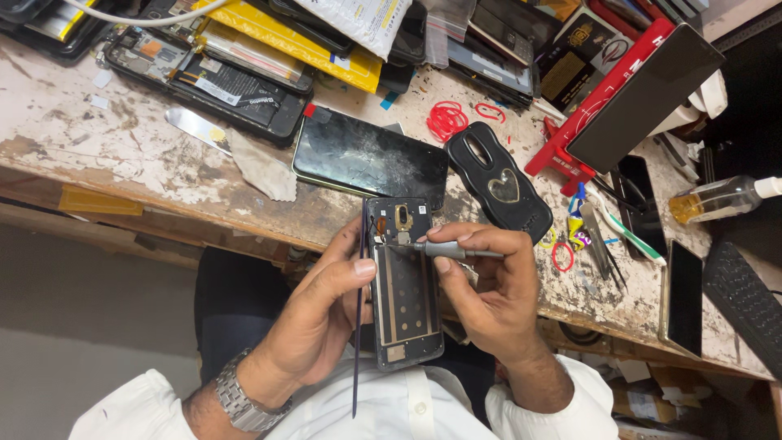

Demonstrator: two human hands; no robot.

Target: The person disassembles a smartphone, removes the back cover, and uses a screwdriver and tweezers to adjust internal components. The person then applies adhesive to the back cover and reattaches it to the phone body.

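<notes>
Phone frame [403, 285], back off, held upright over the lap just below the bench [122, 155] edge. Left hand [326, 310] wraps its left side, grip closed on it, likely to steady it. Right hand [481, 285] pinches a small grey screwdriver [452, 250], tip at the frame's upper part near the camera cutout. Above the frame: a cracked dark phone [371, 157]; right of that, a black case [498, 181] with a heart outline. Farther up, a yellow packet [285, 37].

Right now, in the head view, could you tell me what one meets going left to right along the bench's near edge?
Wristwatch → left hand → opened phone frame → screwdriver → right hand → red rubber band → tweezers → dark phone → black keyboard.
</notes>
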